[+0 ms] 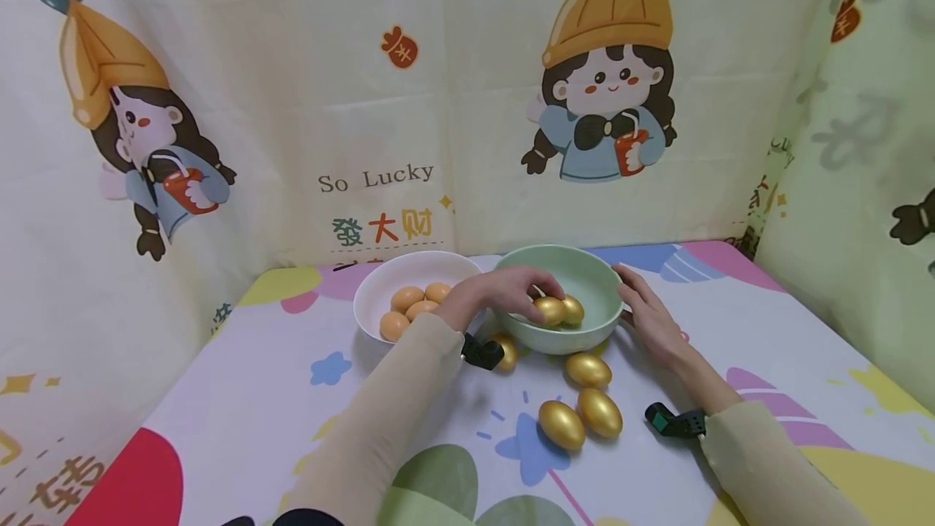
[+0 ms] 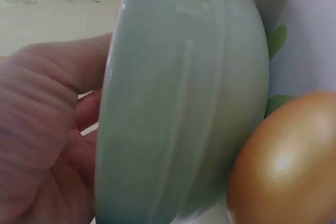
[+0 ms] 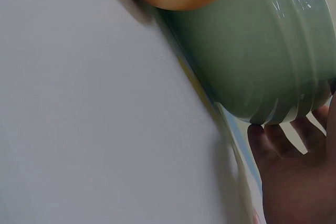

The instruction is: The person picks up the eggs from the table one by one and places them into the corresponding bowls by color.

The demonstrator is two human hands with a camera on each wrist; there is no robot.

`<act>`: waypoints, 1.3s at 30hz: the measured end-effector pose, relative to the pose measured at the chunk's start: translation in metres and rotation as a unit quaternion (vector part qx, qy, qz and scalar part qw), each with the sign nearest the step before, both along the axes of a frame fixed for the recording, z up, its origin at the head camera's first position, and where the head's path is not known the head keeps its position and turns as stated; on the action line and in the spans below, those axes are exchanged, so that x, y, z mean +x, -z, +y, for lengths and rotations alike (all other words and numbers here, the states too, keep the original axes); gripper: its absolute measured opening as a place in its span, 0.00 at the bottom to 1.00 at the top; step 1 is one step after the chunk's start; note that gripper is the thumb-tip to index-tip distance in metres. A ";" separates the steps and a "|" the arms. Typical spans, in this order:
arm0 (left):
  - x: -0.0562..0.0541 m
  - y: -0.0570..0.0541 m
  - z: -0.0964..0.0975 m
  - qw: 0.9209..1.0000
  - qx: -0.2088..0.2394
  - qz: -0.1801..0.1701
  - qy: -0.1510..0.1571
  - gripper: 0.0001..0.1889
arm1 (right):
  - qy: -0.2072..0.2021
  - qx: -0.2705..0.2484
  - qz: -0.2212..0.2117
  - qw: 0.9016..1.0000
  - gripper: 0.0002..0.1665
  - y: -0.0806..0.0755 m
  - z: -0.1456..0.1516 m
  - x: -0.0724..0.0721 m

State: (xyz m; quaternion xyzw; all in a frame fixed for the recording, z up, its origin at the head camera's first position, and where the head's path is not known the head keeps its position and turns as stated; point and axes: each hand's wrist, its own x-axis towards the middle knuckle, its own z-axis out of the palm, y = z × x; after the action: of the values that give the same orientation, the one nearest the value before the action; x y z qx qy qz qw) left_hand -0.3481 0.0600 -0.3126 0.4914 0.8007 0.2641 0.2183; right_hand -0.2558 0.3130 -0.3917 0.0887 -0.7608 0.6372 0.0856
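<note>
My left hand (image 1: 511,292) reaches over the near left rim of a pale green bowl (image 1: 595,286). Its thumb and fingers are curled about a golden egg (image 1: 549,311) low inside, beside a second golden egg (image 1: 573,310). In the left wrist view the bowl's wall (image 2: 173,98) hides the fingertips. On the bowl's right side, my right hand (image 1: 650,319) rests with extended fingers against the outer wall. The right wrist view shows those fingers (image 3: 278,142) touching the green side (image 3: 247,51).
Left of the green bowl stands a white bowl (image 1: 365,307) with several brown eggs (image 1: 407,299). Several golden eggs (image 1: 562,424) lie on the patterned tablecloth (image 1: 438,412) in front, one of them (image 1: 506,351) near my left wrist. A printed curtain (image 1: 482,104) hangs behind the table.
</note>
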 end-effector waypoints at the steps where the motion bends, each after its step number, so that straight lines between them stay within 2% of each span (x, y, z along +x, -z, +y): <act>1: -0.001 0.000 0.001 1.000 -0.005 0.006 -0.001 0.22 | 0.000 -0.001 0.001 1.000 0.36 0.000 0.000 0.000; 5: -0.004 0.001 0.005 1.000 -0.019 0.018 -0.002 0.22 | 0.004 -0.003 0.000 1.000 0.37 0.000 0.000 0.000; 13: -0.008 0.003 0.009 0.999 -0.019 0.000 0.028 0.21 | -0.004 -0.016 -0.004 1.000 0.37 0.001 -0.003 -0.001; 19: -0.010 0.004 0.013 0.999 -0.022 -0.017 0.039 0.22 | 0.003 -0.019 -0.011 1.000 0.36 0.000 -0.004 0.000; 24: -0.011 0.004 0.015 0.998 -0.035 -0.017 0.045 0.22 | 0.003 -0.019 -0.013 1.000 0.36 -0.001 -0.003 0.001; 34: -0.007 0.004 0.017 0.996 -0.080 0.015 0.044 0.22 | 0.002 -0.018 -0.016 1.000 0.36 -0.001 -0.003 0.002; 39: -0.007 0.004 0.016 0.997 -0.073 0.000 0.032 0.22 | 0.005 -0.016 -0.016 1.000 0.35 -0.001 -0.003 0.001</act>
State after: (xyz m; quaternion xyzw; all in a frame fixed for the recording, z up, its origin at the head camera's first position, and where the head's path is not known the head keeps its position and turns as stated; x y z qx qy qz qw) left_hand -0.3555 0.0764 -0.3163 0.4998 0.8016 0.1974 0.2620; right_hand -0.2549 0.3104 -0.3905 0.0730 -0.7525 0.6498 0.0782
